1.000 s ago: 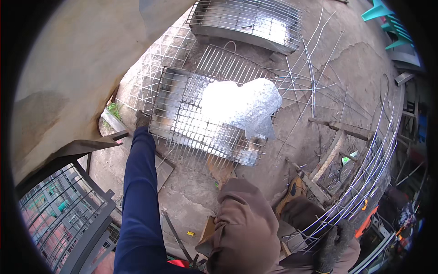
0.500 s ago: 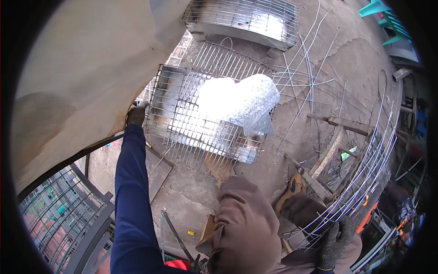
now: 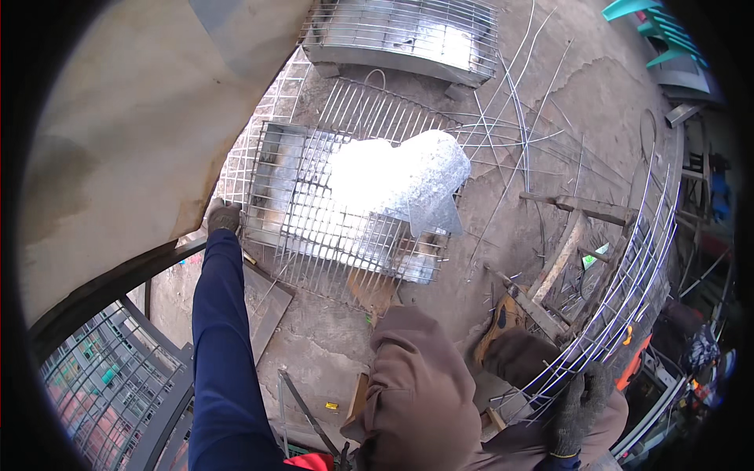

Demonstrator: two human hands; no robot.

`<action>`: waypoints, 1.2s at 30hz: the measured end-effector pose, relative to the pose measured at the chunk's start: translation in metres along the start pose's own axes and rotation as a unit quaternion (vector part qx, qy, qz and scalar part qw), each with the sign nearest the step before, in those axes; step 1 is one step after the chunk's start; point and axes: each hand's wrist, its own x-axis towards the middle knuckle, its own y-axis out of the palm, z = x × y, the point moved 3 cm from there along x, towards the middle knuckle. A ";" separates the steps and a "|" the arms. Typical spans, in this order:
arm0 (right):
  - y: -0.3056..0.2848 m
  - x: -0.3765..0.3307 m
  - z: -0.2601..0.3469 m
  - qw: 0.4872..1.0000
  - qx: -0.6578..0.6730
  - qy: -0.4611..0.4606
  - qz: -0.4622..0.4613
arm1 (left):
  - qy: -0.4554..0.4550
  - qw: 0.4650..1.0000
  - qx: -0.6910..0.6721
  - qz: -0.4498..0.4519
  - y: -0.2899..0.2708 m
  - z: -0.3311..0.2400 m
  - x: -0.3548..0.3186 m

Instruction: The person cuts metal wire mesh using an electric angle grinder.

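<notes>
My left hand (image 3: pixel 224 217), in a dark knitted glove, is stretched forward with its fingers closed. It is at the lower corner of a pale wire mesh panel (image 3: pixel 250 143), near the edge of a large tan sheet (image 3: pixel 133 133); what it grips is hidden. Just right of it lies a wire cage (image 3: pixel 271 184) with a bright crumpled silvery sheet (image 3: pixel 430 169) on top. Low on the right, my gloved right hand (image 3: pixel 581 410) lies over my thigh, its fingers extended, beside a bundle of long curved metal rods (image 3: pixel 620 314).
Another wire cage (image 3: pixel 400 39) stands at the back. Loose thin wires (image 3: pixel 522 118) cross on the ground. A worn wooden frame (image 3: pixel 569 251) lies at right, and a dark-framed mesh (image 3: pixel 110 377) is at lower left. Green plastic chairs (image 3: pixel 667 39) show at the far right.
The view has shifted slightly. The tan sheet's edge now sits farther left, and more of the pale mesh shows above my left hand. My right hand stays by the rods.
</notes>
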 end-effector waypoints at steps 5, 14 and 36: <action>0.000 0.005 0.006 0.999 0.032 -0.010 0.021 | 0.029 0.996 -0.038 -0.069 -0.090 -0.012 -0.039; -0.012 -0.002 0.012 0.990 -0.022 -0.135 -0.033 | 0.014 0.995 -0.030 -0.093 -0.238 -0.040 -0.134; -0.021 -0.020 -0.057 0.921 0.322 -0.163 -0.146 | 0.191 0.963 -0.102 0.159 -0.350 -0.160 -0.245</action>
